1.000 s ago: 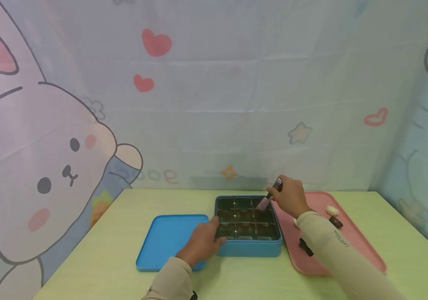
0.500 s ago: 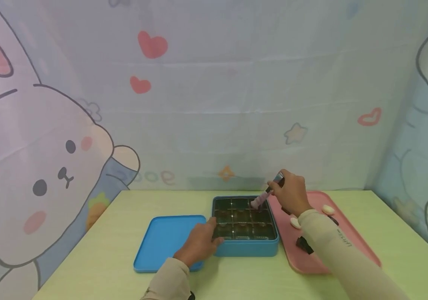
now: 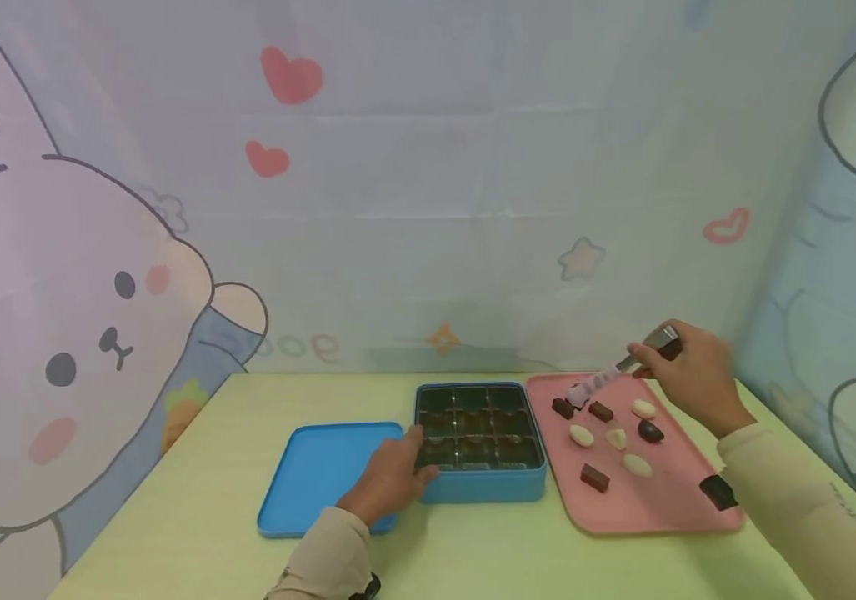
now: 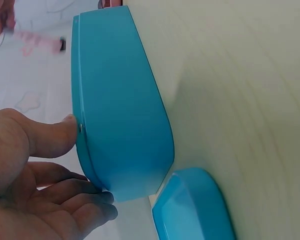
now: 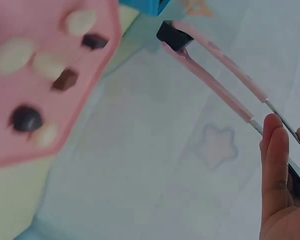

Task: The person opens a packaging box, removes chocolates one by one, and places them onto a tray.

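Note:
My right hand (image 3: 698,375) holds tongs (image 3: 598,381) with pink-covered arms, raised at the back of the pink tray (image 3: 623,518). In the right wrist view, the tong tips pinch a dark chocolate piece (image 5: 174,36). Several chocolates lie on the tray: brown blocks such as this chocolate bar piece (image 3: 594,477), pale ovals (image 3: 637,465) and a round dark one (image 3: 650,431). My left hand (image 3: 390,475) grips the front left corner of the blue box (image 3: 482,485), thumb at the front rim and fingers along the side. Dark divided compartments (image 3: 476,425) fill the box.
A flat blue lid (image 3: 315,483) lies on the table left of the box, partly behind my left hand. The tray stands close to the box's right side. A printed cloth backdrop (image 3: 428,208) hangs behind the pale table (image 3: 465,550).
My right hand has moved right with the tongs, from over the box's back right compartment to over the tray. The tongs now pinch a dark chocolate. My left hand stays at the box.

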Tool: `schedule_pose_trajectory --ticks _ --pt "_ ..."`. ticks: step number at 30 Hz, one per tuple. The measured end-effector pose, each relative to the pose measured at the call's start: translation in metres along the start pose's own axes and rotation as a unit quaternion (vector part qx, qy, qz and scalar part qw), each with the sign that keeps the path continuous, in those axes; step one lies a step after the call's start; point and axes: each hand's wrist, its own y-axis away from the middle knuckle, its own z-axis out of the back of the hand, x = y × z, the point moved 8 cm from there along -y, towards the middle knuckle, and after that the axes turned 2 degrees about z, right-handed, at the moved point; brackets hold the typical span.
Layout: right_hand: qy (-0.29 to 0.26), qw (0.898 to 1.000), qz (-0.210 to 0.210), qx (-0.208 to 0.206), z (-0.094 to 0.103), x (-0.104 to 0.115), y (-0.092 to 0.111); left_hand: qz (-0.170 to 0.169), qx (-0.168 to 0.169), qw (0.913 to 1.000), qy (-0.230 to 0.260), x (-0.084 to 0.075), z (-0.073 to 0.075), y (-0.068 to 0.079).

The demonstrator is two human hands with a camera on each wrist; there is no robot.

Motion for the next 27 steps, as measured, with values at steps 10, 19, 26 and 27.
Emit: schedule_pose_trajectory --ticks 10,19,26,27 --pt "0.052 0.998 -0.038 0.018 0.044 -0.074 0.048 0.008 -0.002 0.9999 -0.008 0.001 0.0 0.0" --pt "0.079 0.995 -0.036 0.046 0.035 -0.088 0.059 -0.001 -0.006 0.9999 -0.012 -0.002 0.0 0.001" --pt "0.063 0.997 -0.029 0.028 0.039 -0.084 0.058 0.005 -0.003 1.0 -0.004 0.0 -0.001 0.001" --pt "0.06 0.997 -0.033 0.025 0.041 -0.084 0.058 0.006 -0.002 1.0 -0.005 0.0 -0.001 0.001"
